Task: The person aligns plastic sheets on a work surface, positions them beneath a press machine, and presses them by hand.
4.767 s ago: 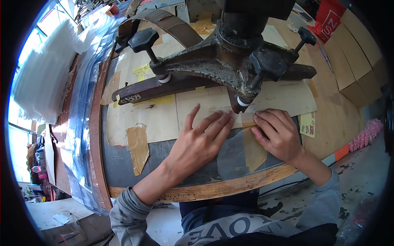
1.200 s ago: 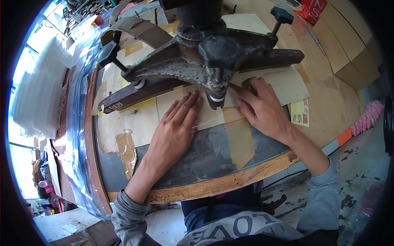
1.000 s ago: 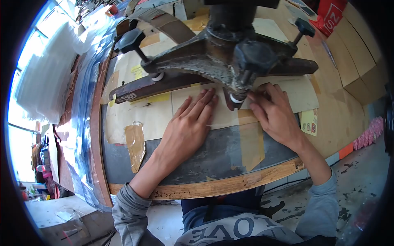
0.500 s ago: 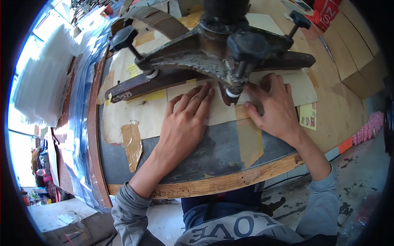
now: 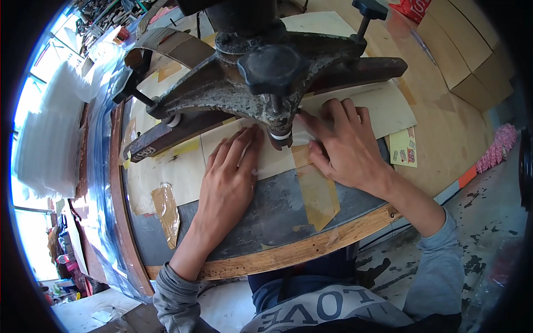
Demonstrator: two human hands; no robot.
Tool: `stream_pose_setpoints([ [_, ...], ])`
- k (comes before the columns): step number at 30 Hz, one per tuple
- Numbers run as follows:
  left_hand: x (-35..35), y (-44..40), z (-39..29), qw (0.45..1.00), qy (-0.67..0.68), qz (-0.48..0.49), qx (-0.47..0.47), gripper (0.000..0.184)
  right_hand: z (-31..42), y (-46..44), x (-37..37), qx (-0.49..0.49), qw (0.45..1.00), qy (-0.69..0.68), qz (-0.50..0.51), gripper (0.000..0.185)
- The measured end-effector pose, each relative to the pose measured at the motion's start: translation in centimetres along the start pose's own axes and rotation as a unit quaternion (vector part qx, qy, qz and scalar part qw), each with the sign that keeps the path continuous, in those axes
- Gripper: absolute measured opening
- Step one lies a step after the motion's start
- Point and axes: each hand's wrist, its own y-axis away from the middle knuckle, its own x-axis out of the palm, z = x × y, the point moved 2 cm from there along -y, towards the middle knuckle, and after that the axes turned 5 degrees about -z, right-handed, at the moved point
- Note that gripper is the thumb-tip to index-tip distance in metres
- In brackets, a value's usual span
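Observation:
My left hand (image 5: 229, 172) lies palm down on a cream sheet (image 5: 166, 186), its fingers stretched toward a long dark metal bar (image 5: 183, 140). My right hand (image 5: 355, 147) rests on the sheet's right part, thumb and fingers apart and the fingers bent. What looks like thin clear film shows near its index finger and thumb. Between the hands stands the front foot of a heavy worn metal press head (image 5: 222, 102), fitted with black knobs (image 5: 270, 67) and joined to the bar. The ends of my left fingers are close to the bar.
Brown tape strips (image 5: 319, 194) cross the dark board (image 5: 244, 233), which has a wooden front edge (image 5: 288, 258). A yellow sticker sheet (image 5: 403, 147) lies at right, with cardboard boxes (image 5: 466, 50) behind. Clear plastic sheeting (image 5: 102, 177) and a translucent stack (image 5: 50, 139) stand at left.
The view has shifted, so the press head, sheet and both hands appear further left. Relative to the press and sheet, both hands stay nearly where they were.

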Motion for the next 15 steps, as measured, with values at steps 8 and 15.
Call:
stream_pose_setpoints([
  [8, 0.22, -0.31, -0.38, 1.0, -0.006, -0.022, -0.015, 0.058, 0.01, 0.0, 0.14, -0.001, 0.999, 0.023, -0.03, 0.043],
  [15, 0.02, -0.51, -0.1, 0.999, -0.006, -0.022, -0.026, 0.057, 0.3, -0.02, 0.17, -0.01, 0.999, -0.021, -0.03, 0.04],
])
